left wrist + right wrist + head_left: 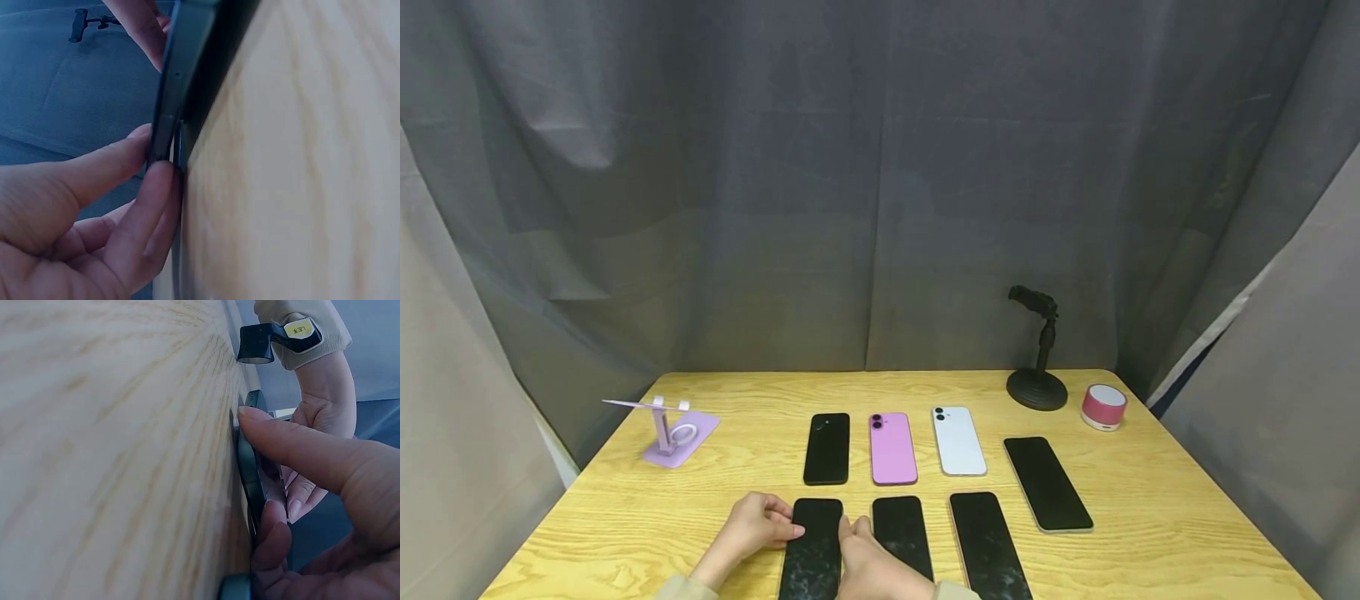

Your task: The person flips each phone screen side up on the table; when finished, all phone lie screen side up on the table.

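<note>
Held by both long sides at the left end of the front row on a wood-grain table [737,462]: a black phone [815,546], dark screen up, near end cut off by the head view's lower border. Pinched at its left side by the left hand [756,525], thumb over the screen's edge; gripped along the opposite side by the right hand [874,562]. Cannot tell full contact with the wood from a slight lift. Likely light but dense, rigid, slick across the glass and prone to cracking if dropped. Best taken by the narrow side rails, without pressing on the screen. Just to the right: a second black phone [906,533], partly behind the right hand, then a pink-edged phone [991,546]. Farther back: a smaller black phone [827,450], a pink phone [893,454], a white phone [961,448] and a long black phone [1048,485]. Toward the table's sides: a lilac stand [700,429] at left; a black clip stand [1037,390] and a pink-and-white cylinder [1103,410] at right.
</note>
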`<state>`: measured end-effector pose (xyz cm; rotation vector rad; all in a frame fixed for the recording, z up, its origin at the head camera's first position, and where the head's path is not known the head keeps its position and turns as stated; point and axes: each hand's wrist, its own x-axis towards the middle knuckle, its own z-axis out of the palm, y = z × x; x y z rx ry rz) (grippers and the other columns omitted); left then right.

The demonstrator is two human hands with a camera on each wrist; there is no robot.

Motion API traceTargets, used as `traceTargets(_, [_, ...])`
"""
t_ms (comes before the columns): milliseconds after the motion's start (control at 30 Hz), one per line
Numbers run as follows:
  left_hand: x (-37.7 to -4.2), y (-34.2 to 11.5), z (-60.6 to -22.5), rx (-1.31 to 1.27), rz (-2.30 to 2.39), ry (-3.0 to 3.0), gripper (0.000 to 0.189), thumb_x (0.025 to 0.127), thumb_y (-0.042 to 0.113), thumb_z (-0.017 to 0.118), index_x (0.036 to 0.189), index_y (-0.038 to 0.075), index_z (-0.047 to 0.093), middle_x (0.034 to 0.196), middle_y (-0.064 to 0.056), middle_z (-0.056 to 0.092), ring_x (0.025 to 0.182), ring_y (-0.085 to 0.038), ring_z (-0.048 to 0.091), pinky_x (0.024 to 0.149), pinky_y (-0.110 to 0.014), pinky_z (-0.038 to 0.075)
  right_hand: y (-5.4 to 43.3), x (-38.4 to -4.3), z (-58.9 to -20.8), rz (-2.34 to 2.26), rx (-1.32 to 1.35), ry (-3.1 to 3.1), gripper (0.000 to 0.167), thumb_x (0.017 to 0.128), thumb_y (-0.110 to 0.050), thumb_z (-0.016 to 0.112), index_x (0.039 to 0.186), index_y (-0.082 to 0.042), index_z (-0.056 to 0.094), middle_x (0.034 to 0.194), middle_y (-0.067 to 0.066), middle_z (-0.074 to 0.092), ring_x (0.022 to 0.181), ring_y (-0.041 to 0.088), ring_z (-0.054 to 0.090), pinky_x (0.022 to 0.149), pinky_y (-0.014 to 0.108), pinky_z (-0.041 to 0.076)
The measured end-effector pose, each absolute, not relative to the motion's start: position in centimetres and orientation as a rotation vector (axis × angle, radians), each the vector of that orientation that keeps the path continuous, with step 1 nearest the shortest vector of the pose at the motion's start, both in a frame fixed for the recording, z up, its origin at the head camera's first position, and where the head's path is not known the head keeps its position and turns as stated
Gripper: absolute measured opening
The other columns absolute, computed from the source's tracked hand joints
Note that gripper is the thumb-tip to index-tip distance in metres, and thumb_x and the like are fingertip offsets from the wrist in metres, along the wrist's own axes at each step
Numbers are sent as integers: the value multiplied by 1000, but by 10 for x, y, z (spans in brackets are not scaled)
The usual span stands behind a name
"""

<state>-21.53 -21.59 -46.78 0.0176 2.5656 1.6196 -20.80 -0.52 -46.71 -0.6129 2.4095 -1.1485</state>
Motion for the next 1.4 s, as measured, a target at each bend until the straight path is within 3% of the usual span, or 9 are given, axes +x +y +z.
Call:
traceTargets(567, [-215,-214,-471,30,1548,2658,29,71,3,82,89,-8,63,67,-5,62,59,-12,64,58,-29,59,-4,-204,-466,-1176,-555,2374,115,55,-10,92,146,11,24,103,13,40,61,19,54,62,28,52])
traceTargets(933, [-214,-210,-463,-19,1519,2721,37,69,2,83,97,-11,62,72,-8,62,58,-13,63,57,-29,59,-4,-201,-464,-1107,-595,2409,114,59,-14,91,147,10,22,117,21,40,64,18,54,60,29,52])
traceTargets(1100, [-216,-207,-456,-11,1495,2783,39,70,3,82,101,-10,62,77,-10,64,60,-15,65,56,-29,59,-2,-204,-457,-908,-649,2501,116,60,-30,92,146,10,24,116,18,40,76,17,54,68,28,53])
traceTargets(1200, [-219,-199,-451,6,1491,2871,35,70,4,82,99,-6,65,77,-8,65,63,-14,64,56,-27,56,6,-207,-446,-861,-671,2549,114,65,-37,88,146,11,24,116,19,40,88,20,54,77,34,54])
traceTargets(1300, [-225,-188,-449,72,1543,2955,27,71,1,80,94,-3,67,76,-6,66,66,-14,64,57,-23,54,18,-211,-434,-939,-648,2592,108,70,-37,85,145,13,25,131,31,36,109,33,54,89,46,52])
traceTargets(1400, [-232,-176,-449,196,1594,2996,20,74,-2,76,92,-2,67,77,-5,67,68,-14,64,59,-20,52,32,-220,-428,-1001,-577,2657,102,74,-34,82,143,15,25,139,39,27,119,43,48,94,53,48])
